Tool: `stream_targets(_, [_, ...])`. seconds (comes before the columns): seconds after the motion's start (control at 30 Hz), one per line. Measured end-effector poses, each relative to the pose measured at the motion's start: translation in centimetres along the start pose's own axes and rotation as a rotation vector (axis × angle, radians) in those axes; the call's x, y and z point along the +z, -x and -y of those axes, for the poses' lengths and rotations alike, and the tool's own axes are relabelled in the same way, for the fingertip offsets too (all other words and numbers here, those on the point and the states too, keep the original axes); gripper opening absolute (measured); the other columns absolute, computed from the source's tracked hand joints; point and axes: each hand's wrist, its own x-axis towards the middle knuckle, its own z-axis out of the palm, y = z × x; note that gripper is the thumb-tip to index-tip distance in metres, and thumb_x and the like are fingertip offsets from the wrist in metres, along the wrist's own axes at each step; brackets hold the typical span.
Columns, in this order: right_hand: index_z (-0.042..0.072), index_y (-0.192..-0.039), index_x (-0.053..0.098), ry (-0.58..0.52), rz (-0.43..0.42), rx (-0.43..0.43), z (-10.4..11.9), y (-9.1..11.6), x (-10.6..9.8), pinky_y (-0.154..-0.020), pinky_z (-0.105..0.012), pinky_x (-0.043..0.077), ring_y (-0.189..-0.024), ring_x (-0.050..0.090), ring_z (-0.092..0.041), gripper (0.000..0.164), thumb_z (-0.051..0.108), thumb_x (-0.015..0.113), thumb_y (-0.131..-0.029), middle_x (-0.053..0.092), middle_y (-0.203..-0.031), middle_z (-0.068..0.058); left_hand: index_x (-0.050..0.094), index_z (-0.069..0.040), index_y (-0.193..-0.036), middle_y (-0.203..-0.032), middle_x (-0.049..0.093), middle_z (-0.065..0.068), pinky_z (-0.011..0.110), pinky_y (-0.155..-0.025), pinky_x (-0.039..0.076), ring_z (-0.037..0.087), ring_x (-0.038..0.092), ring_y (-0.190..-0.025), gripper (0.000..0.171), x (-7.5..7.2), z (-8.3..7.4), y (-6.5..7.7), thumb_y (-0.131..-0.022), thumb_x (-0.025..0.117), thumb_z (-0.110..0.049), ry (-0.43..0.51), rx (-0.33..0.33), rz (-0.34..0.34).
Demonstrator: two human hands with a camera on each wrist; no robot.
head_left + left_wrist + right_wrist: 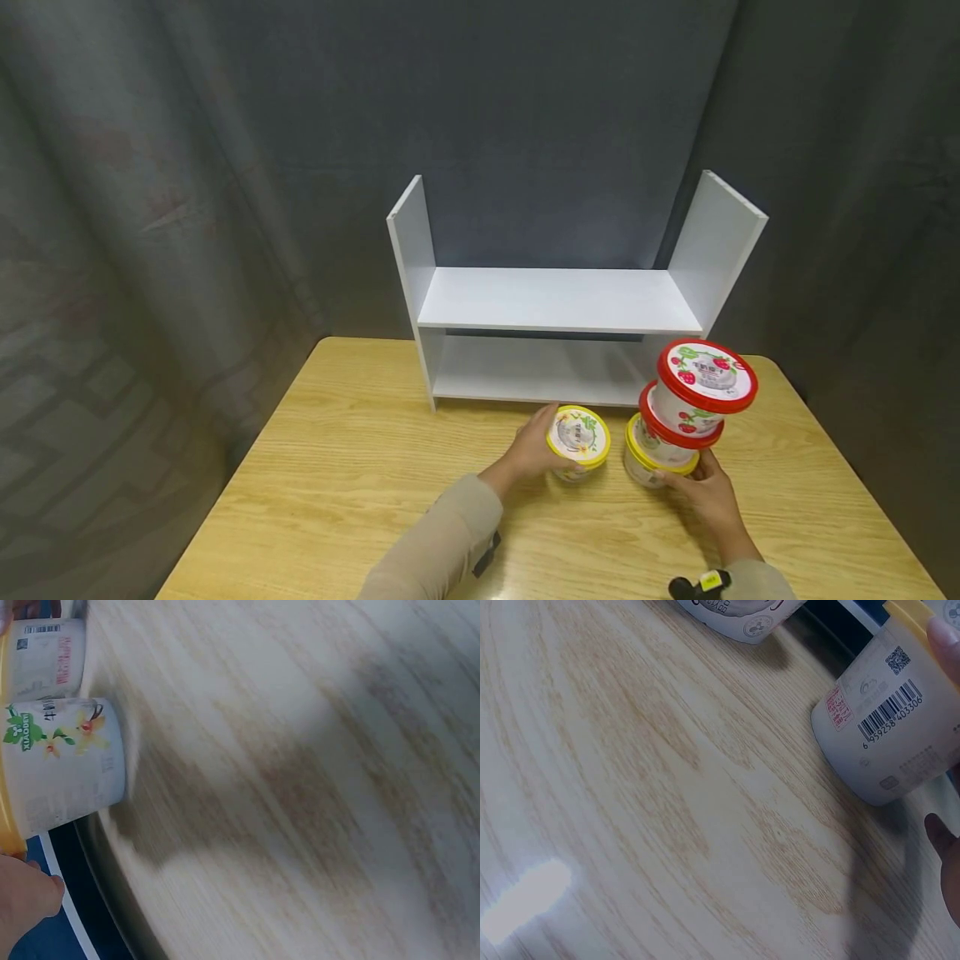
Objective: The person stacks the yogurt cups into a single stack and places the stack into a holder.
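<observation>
My left hand [531, 450] grips a white tub with a yellow lid [577, 435], thumb and fingers around its rim. Vanilla flowers and green leaves show on its side in the left wrist view. To the right, my right hand [708, 497] holds another yellow-lidded tub [642, 472] low at its side; its barcode faces the right wrist camera. On that tub a red-lidded tub [663, 423] is stacked, and a second red-lidded tub [708, 375] with strawberry pictures tops the pile. The stack leans to the right in the head view.
A white two-tier shelf [555, 302] with upright side panels stands at the back of the wooden table [360, 467], just behind the tubs. Grey curtains [525, 125] hang behind and on both sides.
</observation>
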Motion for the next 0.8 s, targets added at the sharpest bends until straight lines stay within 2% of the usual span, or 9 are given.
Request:
stream_targets(0.17, [0.016,-0.134,0.024,-0.014,-0.008,-0.021,-0.04,0.07,0.04,-0.074,-0.007,0.036,-0.099,0.037,-0.001,0.079,0.025,0.07,-0.071,0.036,-0.123,-0.005,0.021,-0.012,-0.137,-0.138,0.026,0.005,0.045,-0.099,0.018,0.025,0.029,-0.122,0.104,0.15,0.19,0.08,-0.054,0.081,-0.029,0.011,-0.008,0.021])
stream_targets(0.27, [0.016,-0.134,0.024,-0.018,-0.012,-0.034,-0.13,0.07,0.06,-0.073,-0.008,0.037,-0.094,0.037,0.005,0.079,0.025,0.071,-0.071,0.037,-0.12,-0.001,0.02,-0.011,-0.137,-0.138,0.026,0.006,0.044,-0.099,0.018,0.025,0.028,-0.122,0.104,0.25,0.31,0.11,-0.055,0.081,-0.028,0.009,-0.012,0.027])
stream_targets(0.37, [0.015,-0.133,0.025,-0.021,-0.017,-0.05,-0.25,0.03,0.08,-0.073,-0.008,0.038,-0.093,0.038,0.006,0.078,0.024,0.071,-0.071,0.039,-0.117,0.001,0.02,-0.012,-0.138,-0.138,0.026,0.006,0.044,-0.099,0.019,0.025,0.027,-0.122,0.104,0.38,0.43,0.15,-0.055,0.081,-0.028,0.013,-0.019,0.024])
stream_targets(0.57, [0.013,-0.131,0.028,-0.027,-0.025,-0.081,-0.47,-0.04,0.05,-0.073,-0.008,0.038,-0.091,0.039,0.008,0.075,0.023,0.071,-0.071,0.041,-0.106,0.014,0.021,-0.014,-0.137,-0.137,0.027,0.004,0.045,-0.097,0.023,0.028,0.028,-0.122,0.102,0.59,0.75,0.3,-0.055,0.081,-0.027,0.052,-0.028,0.005])
stream_targets(0.8, [0.014,-0.132,0.027,-0.018,-0.023,-0.08,-0.47,-0.12,0.02,-0.073,-0.007,0.037,-0.093,0.037,0.007,0.076,0.025,0.071,-0.071,0.04,-0.112,0.009,0.023,-0.013,-0.137,-0.137,0.028,0.003,0.041,-0.098,0.025,0.024,0.029,-0.121,0.102,0.68,1.03,0.49,-0.054,0.081,-0.027,0.11,-0.028,-0.021])
